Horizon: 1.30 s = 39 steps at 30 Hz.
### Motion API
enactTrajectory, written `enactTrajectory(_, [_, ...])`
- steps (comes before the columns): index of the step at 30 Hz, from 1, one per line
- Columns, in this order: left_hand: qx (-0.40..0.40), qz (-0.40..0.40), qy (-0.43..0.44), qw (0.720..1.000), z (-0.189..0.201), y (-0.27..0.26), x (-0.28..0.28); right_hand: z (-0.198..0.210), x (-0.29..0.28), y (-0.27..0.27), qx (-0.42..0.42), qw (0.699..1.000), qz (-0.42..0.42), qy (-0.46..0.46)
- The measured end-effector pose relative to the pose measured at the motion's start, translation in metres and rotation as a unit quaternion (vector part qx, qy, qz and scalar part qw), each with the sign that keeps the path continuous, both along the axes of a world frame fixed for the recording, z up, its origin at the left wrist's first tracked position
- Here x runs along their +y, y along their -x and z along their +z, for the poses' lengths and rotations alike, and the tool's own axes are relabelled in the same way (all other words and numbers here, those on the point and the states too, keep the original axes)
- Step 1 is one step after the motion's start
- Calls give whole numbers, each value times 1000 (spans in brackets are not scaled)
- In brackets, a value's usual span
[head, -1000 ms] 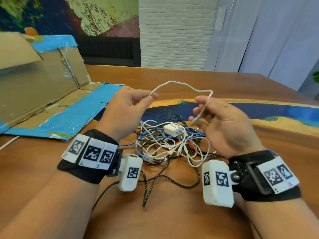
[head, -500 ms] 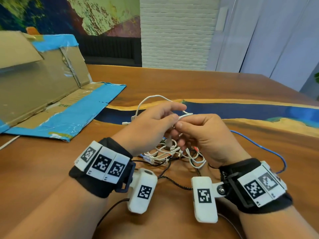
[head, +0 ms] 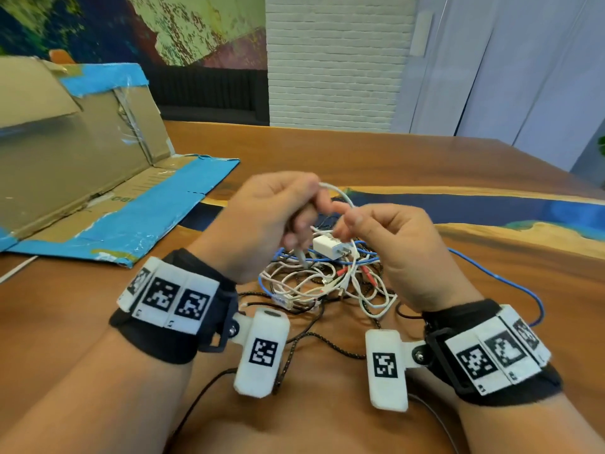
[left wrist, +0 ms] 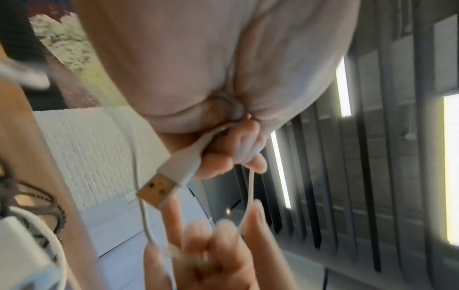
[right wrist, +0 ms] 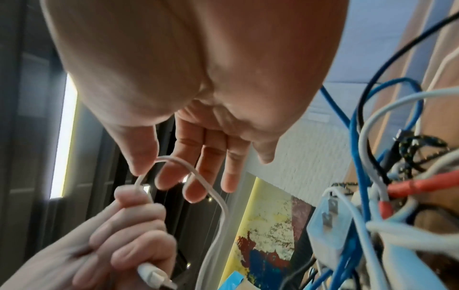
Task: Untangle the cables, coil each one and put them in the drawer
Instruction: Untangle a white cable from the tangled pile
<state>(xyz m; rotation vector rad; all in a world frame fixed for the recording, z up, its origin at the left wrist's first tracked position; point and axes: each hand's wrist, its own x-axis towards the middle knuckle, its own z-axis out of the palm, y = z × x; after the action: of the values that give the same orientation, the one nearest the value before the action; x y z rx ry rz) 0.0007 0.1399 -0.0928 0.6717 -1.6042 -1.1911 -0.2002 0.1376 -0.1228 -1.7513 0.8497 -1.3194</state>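
A white USB cable (head: 340, 196) is held up over a tangle of cables (head: 327, 283) on the wooden table (head: 360, 158). My left hand (head: 307, 221) grips this cable in curled fingers, and its USB plug (left wrist: 159, 188) sticks out below the fist. My right hand (head: 347, 221) is just to the right, almost touching the left. Its thumb and forefinger pinch a loop of the same cable (right wrist: 188, 168), which drapes over its fingers (right wrist: 196, 184). The cable's other end is hidden.
The tangle holds a white charger (head: 330, 249), white, black and red-tipped leads, and a blue cable (head: 510, 286) trailing right. A black braided cable (head: 294, 348) runs toward me. An opened cardboard box with blue tape (head: 98, 158) lies at the left.
The hands, first held apart with the white cable stretched between them, came together. The left now grips the plug end while the right holds a small loop.
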Motion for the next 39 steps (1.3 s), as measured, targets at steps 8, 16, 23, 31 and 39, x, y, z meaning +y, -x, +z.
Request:
enactTrajectory(8, [187,-10,-80,979,15,-15,-1,7,1,5,-219,966,20,-135])
enactTrajectory(16, [229,-7,-27,973,12,-3,2,-5,10,-14,97,974,124,-161])
enactTrajectory(23, [-60,77,16,995,-2,12,4,1,17,-10,-6,972,175,-159])
enactTrajectory(31, [-206,49,2,977,-2,4,4,7,2,0,-244,948,72,-194])
enactTrajectory(39, [-23,221,-38,974,-3,-7,-12,-3,0,7,-56,975,56,-208])
